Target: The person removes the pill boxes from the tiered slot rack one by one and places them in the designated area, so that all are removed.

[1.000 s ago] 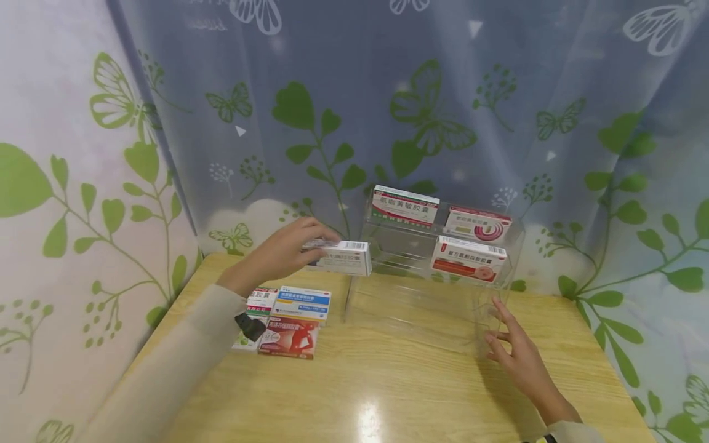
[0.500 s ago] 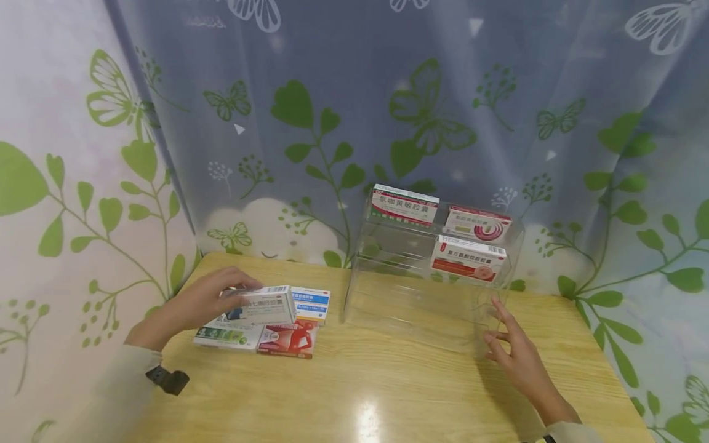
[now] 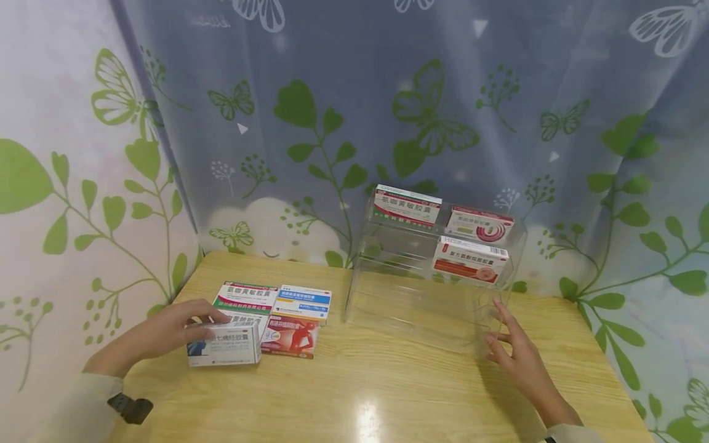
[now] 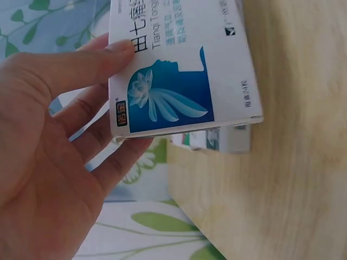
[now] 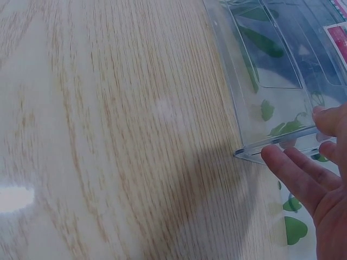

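My left hand [image 3: 166, 332] pinches a white medicine box [image 3: 227, 347] between thumb and fingers, at the left of the table. A blue head-profile picture shows on that box in the left wrist view. Beneath or behind it lies another white box [image 3: 246, 321], partly hidden. Beside these are a green, white and red box [image 3: 246, 298], a blue and white box [image 3: 301, 303] and a red box [image 3: 290, 336]. My right hand [image 3: 520, 357] has its fingers mostly straight at the right side of a clear tiered display rack [image 3: 410, 311], its fingertips at the rack's edge.
On the rack's top tier stand a green and red box [image 3: 407, 206] and a box with a pink ring pattern [image 3: 479, 224]. Below the latter stands a red and white box [image 3: 471, 258]. A patterned curtain [image 3: 332, 92] hangs behind the wooden table [image 3: 388, 394].
My left hand has carried the white medicine box from beside the rack leftward and down to the boxes on the table. My right hand stays at the rack's side.
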A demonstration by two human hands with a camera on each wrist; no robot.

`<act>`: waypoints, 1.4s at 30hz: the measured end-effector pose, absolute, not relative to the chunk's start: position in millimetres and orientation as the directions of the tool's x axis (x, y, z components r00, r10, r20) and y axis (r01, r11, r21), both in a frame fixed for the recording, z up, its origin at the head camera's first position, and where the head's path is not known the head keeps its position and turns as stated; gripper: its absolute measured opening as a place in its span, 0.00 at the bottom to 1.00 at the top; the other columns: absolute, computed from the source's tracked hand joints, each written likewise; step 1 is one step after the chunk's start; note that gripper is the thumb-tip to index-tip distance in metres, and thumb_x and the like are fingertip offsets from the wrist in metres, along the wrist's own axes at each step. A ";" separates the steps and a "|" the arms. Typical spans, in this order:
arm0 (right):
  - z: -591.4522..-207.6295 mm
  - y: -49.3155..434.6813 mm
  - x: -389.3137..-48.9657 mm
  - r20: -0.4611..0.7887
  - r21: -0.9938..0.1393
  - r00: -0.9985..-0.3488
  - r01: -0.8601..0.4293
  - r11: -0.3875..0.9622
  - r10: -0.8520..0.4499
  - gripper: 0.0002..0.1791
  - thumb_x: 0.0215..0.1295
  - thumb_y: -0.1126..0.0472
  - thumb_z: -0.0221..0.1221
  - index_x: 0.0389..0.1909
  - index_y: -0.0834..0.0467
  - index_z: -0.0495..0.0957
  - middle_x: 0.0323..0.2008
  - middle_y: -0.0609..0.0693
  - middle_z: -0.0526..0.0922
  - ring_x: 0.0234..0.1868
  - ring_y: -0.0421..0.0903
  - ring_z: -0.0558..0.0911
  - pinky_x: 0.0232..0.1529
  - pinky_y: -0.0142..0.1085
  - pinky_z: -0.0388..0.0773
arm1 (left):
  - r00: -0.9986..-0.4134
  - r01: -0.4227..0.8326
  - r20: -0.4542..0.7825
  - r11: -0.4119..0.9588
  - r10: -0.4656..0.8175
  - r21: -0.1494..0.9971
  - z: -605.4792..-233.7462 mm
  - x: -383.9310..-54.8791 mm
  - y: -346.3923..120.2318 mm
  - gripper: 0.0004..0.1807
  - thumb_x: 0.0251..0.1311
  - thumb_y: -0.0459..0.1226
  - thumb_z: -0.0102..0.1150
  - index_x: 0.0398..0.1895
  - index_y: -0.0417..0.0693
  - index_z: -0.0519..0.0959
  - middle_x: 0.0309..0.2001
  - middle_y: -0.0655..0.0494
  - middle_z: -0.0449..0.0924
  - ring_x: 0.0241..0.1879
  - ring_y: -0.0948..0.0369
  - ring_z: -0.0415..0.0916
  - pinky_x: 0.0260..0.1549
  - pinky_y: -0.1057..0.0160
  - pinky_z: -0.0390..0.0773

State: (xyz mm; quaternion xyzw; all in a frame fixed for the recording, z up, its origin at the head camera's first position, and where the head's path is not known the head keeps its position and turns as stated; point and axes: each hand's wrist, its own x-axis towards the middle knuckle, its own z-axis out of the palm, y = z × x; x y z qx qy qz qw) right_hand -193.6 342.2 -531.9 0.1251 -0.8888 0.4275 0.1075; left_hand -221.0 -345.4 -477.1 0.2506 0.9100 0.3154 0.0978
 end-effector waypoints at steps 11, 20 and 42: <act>-529.7 342.3 -193.2 0.276 -0.739 -0.953 -0.296 0.605 -0.128 0.48 0.81 0.73 0.56 0.91 0.44 0.45 0.78 0.79 0.60 0.58 0.80 0.82 0.38 0.36 0.92 | -0.798 0.332 -0.152 0.636 0.584 0.697 -496.7 -217.9 -355.9 0.12 0.77 0.39 0.64 0.59 0.53 0.87 0.59 0.52 0.87 0.57 0.66 0.82 0.52 0.67 0.84; -530.1 342.5 -193.3 0.276 -0.736 -0.953 -0.294 0.610 -0.127 0.47 0.81 0.72 0.57 0.91 0.46 0.45 0.78 0.79 0.61 0.58 0.79 0.82 0.38 0.38 0.93 | -0.786 0.335 -0.135 0.599 0.604 0.727 -501.2 -218.3 -353.0 0.12 0.79 0.38 0.63 0.59 0.51 0.88 0.57 0.51 0.88 0.56 0.68 0.82 0.52 0.67 0.84; -531.1 341.9 -192.7 0.275 -0.732 -0.953 -0.293 0.615 -0.128 0.47 0.81 0.72 0.57 0.91 0.48 0.45 0.78 0.79 0.62 0.58 0.79 0.82 0.37 0.37 0.93 | -0.874 0.473 0.098 0.787 0.476 0.396 -540.4 -212.2 -333.0 0.38 0.57 0.59 0.79 0.69 0.58 0.82 0.78 0.36 0.69 0.78 0.22 0.52 0.68 0.13 0.54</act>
